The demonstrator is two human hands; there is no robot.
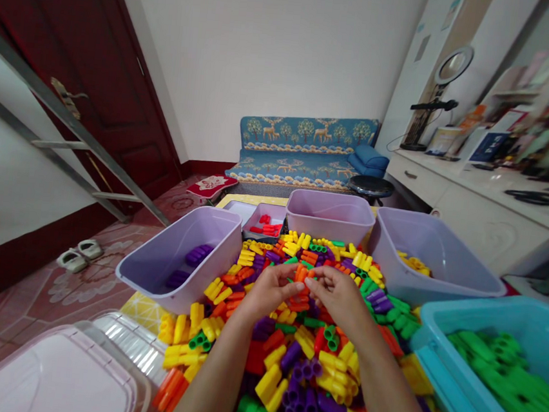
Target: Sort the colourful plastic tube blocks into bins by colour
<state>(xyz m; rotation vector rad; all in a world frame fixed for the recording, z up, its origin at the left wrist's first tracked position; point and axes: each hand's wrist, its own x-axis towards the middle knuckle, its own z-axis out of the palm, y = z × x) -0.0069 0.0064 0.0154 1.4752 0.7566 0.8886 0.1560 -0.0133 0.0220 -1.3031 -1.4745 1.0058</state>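
Note:
My left hand and my right hand meet over a wide pile of plastic building pieces. Between their fingertips is an orange plastic piece made of rounded tubes joined side by side. Both hands pinch it, the left from its left side and the right from its right side. Loose pieces in yellow, purple, green, red and orange lie all around and under the hands. Part of the held piece is hidden by my fingers.
A lilac bin at left holds purple pieces. A small tray has red ones, and another lilac bin stands behind. To the right, a lilac bin contains yellow pieces and a turquoise bin green ones. Lids lie front left.

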